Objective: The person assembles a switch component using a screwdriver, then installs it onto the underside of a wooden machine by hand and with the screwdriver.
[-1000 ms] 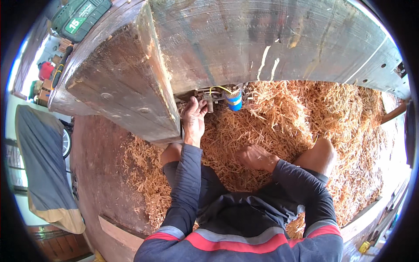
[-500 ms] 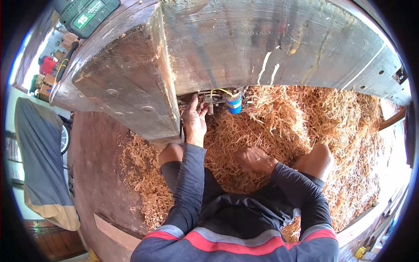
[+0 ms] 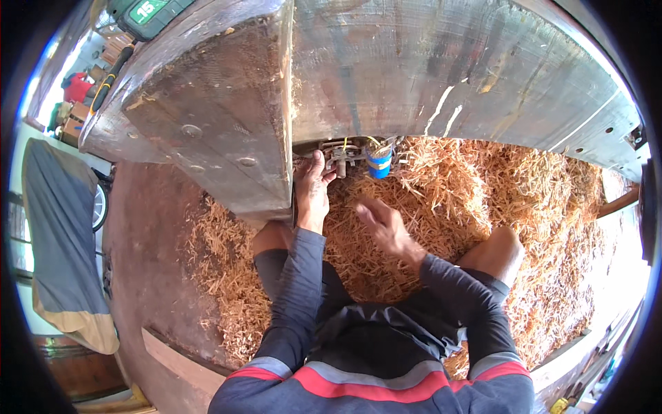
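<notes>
My left hand (image 3: 313,193) is raised beside the wooden block's lower corner, its fingers bent at the near side of a metal fitting (image 3: 340,165) under the bench edge. What the fingers hold there is partly hidden. Beside the fitting hangs a blue cup-shaped part (image 3: 379,165) with a tan band, and a thin yellow strand runs above it. My right hand (image 3: 389,231) hovers over the wood shavings, slightly blurred, with fingers stretched toward the fitting and nothing visible in them.
Ahead stands a large wooden bench (image 3: 414,76) with a thick block (image 3: 207,124) jutting toward me at left. Wood shavings (image 3: 441,193) heap on the floor around my legs. A dark green case (image 3: 148,17) and a black-and-yellow tool (image 3: 110,79) lie at top left. A grey cover (image 3: 58,234) drapes something wheeled.
My right hand has lifted from low over the shavings and moved up and left toward the fitting, fingers extending. My left hand stays at the fitting. The view has shifted slightly.
</notes>
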Tool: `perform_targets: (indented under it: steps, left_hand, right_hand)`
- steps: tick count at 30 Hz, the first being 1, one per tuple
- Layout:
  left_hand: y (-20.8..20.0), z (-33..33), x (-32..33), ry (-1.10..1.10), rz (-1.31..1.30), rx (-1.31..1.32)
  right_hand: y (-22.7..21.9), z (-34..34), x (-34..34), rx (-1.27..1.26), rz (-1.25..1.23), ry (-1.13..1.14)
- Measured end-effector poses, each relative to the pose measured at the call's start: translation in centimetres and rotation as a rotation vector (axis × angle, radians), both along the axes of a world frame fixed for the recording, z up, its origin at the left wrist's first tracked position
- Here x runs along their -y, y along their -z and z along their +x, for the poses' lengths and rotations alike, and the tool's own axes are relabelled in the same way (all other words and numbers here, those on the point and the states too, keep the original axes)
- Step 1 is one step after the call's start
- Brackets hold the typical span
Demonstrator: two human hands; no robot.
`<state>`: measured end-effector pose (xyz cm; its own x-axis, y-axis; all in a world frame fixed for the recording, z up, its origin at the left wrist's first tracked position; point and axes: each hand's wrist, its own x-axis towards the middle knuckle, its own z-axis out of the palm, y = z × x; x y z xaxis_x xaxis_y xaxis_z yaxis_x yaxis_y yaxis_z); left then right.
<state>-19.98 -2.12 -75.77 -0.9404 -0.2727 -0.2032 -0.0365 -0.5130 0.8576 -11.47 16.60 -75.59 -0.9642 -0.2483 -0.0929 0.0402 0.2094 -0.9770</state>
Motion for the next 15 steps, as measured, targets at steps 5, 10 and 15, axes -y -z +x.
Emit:
perform_targets:
  steps: [5,10,15]
  left_hand:
    - [-1.2,0.0,-1.1,0.135,0.161,-0.076]
    - [-0.4,0.8,0.4,0.219,0.234,-0.039]
    - [-1.2,0.1,-1.1,0.084,0.137,-0.002]
  right_hand:
    - [-1.2,-4.6,6.9,0.212,-0.812,0.363]
    - [-3.3,-7.5,10.1,0.603,-1.160,0.606]
    - [0.2,-10.0,10.1,0.407,-1.232,0.603]
